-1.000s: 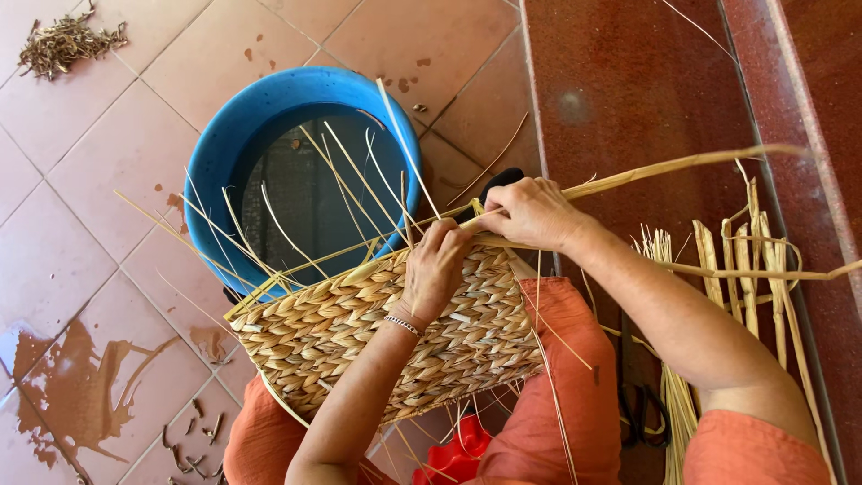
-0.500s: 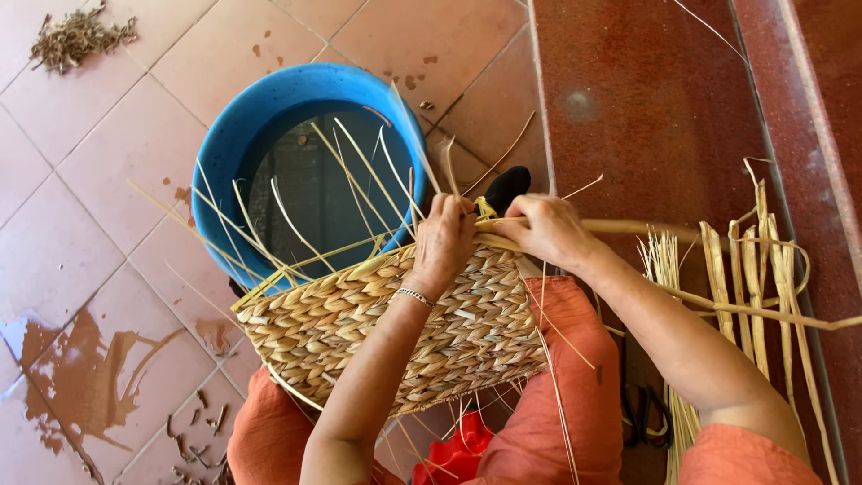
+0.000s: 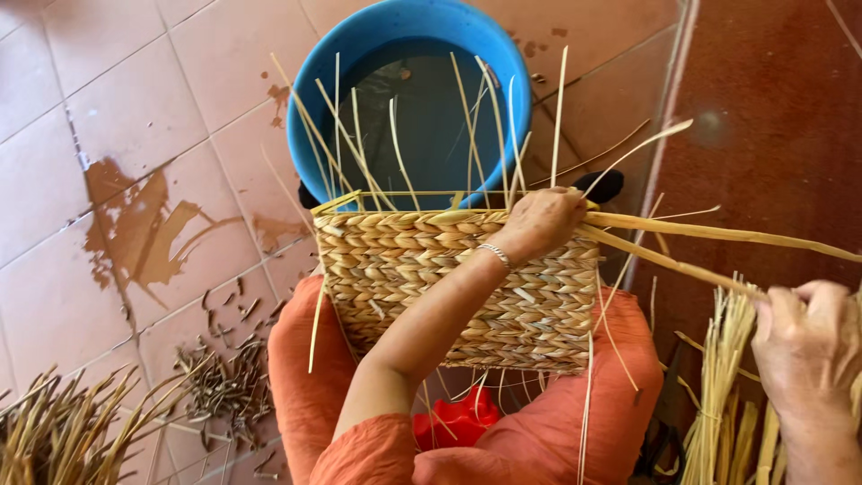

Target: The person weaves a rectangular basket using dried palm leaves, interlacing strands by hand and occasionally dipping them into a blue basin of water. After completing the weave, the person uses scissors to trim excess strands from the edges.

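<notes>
Counts, placed relative to the one woven basket [image 3: 449,274]:

- Blue tubs: one [image 3: 409,90], directly behind the basket, holding water.
- Hands: two. Left hand [image 3: 539,220] on the basket's top right rim; right hand [image 3: 804,346] well off to the basket's right.
- Long flat strands [image 3: 718,232] running right from the rim: two.
- Upright stakes above the rim: roughly a dozen; exact number unclear.
- Straw bundles: two, one [image 3: 723,395] right of the basket, one [image 3: 63,431] far left of it.
- Bracelets: one [image 3: 496,255].
</notes>
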